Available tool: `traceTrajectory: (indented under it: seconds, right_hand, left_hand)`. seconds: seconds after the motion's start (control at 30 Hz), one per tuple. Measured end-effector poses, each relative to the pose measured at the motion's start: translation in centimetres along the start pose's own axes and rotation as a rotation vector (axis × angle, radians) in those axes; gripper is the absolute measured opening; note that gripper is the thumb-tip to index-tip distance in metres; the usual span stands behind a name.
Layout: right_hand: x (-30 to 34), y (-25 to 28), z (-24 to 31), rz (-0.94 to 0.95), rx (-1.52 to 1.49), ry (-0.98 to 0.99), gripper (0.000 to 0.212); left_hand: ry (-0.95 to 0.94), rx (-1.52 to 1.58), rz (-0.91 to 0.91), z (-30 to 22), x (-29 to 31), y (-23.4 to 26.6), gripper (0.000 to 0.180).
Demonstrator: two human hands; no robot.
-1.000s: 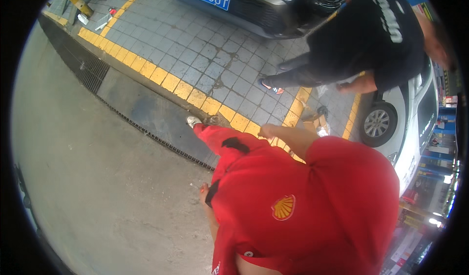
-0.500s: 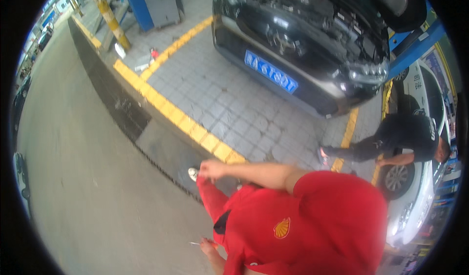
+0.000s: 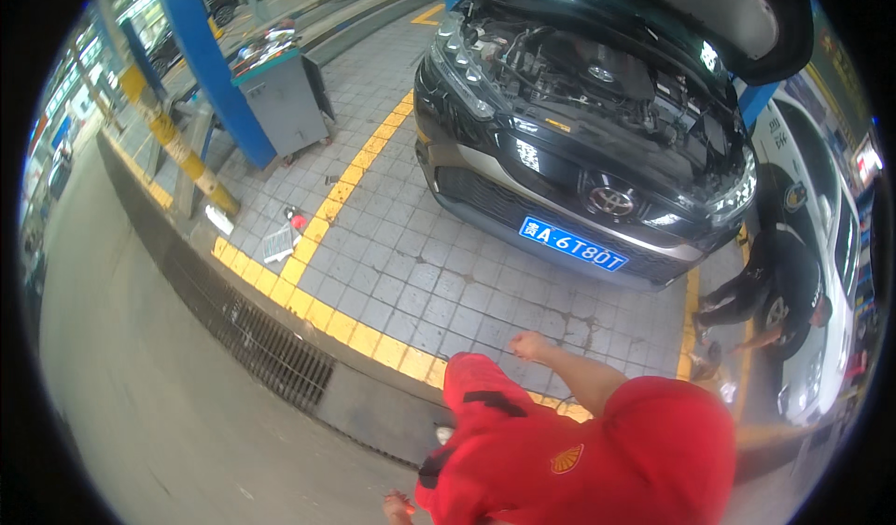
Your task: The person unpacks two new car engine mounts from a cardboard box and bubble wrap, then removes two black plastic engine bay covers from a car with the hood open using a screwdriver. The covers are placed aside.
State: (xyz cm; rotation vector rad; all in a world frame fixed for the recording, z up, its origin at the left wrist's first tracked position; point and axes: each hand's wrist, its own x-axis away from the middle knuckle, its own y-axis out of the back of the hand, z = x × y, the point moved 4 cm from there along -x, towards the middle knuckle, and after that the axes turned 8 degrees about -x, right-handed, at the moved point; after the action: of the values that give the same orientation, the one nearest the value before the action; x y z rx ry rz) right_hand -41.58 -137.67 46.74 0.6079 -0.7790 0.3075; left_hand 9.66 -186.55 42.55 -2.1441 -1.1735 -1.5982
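In the head view, the person's left hand, at the lower edge left of centre, grasps a small orange object. The right hand appears below the black car; its finger state cannot be told.

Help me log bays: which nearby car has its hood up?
The black car with blue plate: its hood is up, engine bay exposed; the white car at right shows no raised hood.

The black car bears a white-lettered blue plate, the red shirt a yellow shell emblem.
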Motion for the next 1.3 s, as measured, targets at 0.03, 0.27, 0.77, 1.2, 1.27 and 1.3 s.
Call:
traceTrajectory:
  seconds: [0.03, 0.27, 0.77, 1.2, 1.27, 1.3]
  right_hand:
    - [-1.1, 0.1, 2.4, -0.041, -0.042, 0.052, 0.042]
    - [-13.1, -1.3, 20.7, 0.09, 0.328, 0.281, 0.038]
    - [-24.3, 1.0, 78.5, 0.629, 0.494, 0.831, 0.058]
    - [-41.0, 15.4, 97.2, -0.192, -0.527, 0.543, 0.043]
    - [-42.5, 18.0, 99.3, -0.334, -0.607, 0.56, 0.048]
    - [-43.1, 19.1, 100.2, -0.395, -0.638, 0.559, 0.047]
  left_hand:
    - [-0.032, 0.029, -0.014, -5.4, -2.2, 1.1, 0.032]
    - [-0.337, -0.025, -0.072, -38.8, -10.2, -11.0, 0.039]
    - [-0.849, -0.266, 0.906, -92.6, 10.8, -58.7, 0.095]
    - [-1.837, -0.1, 1.061, -142.9, 25.4, -66.3, 0.02]
    - [-2.146, 0.108, 1.228, -148.1, 31.5, -68.6, 0.02]
    - [-2.23, 0.181, 1.294, -149.7, 33.6, -70.0, 0.02]
